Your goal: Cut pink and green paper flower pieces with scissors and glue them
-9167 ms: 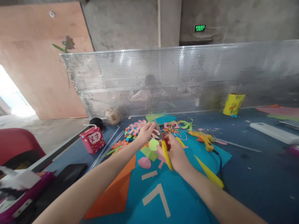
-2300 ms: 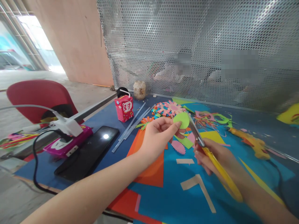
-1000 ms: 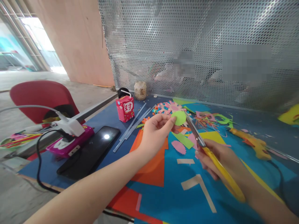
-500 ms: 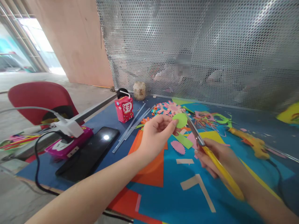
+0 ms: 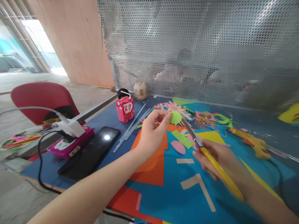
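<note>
My left hand (image 5: pixel 155 127) pinches a small rounded piece of green paper (image 5: pixel 176 117) between thumb and fingers. My right hand (image 5: pixel 215 158) is wrapped round yellow-handled scissors (image 5: pixel 219 171), whose metal blades point up and left to the green paper's right edge. Whether the blades touch the paper I cannot tell. Below the hands lie a green paper strip (image 5: pixel 182 139), a pink scalloped oval (image 5: pixel 178 147), orange paper (image 5: pixel 151 165) and a blue sheet (image 5: pixel 173 193). Pink fringed paper flowers (image 5: pixel 174 106) lie behind my left hand.
A yellow glue gun (image 5: pixel 249 141) lies at the right, paper shreds (image 5: pixel 207 119) behind it. Clear glue sticks (image 5: pixel 130 130), a red drink box (image 5: pixel 125 109), a phone (image 5: pixel 91 152) and a purple power strip (image 5: pixel 70 143) occupy the left. A perforated metal panel (image 5: pixel 163 37) stands at the back.
My left hand has shifted slightly left with the green paper. The scissors' tips have also swung a little left, staying by the paper's edge.
</note>
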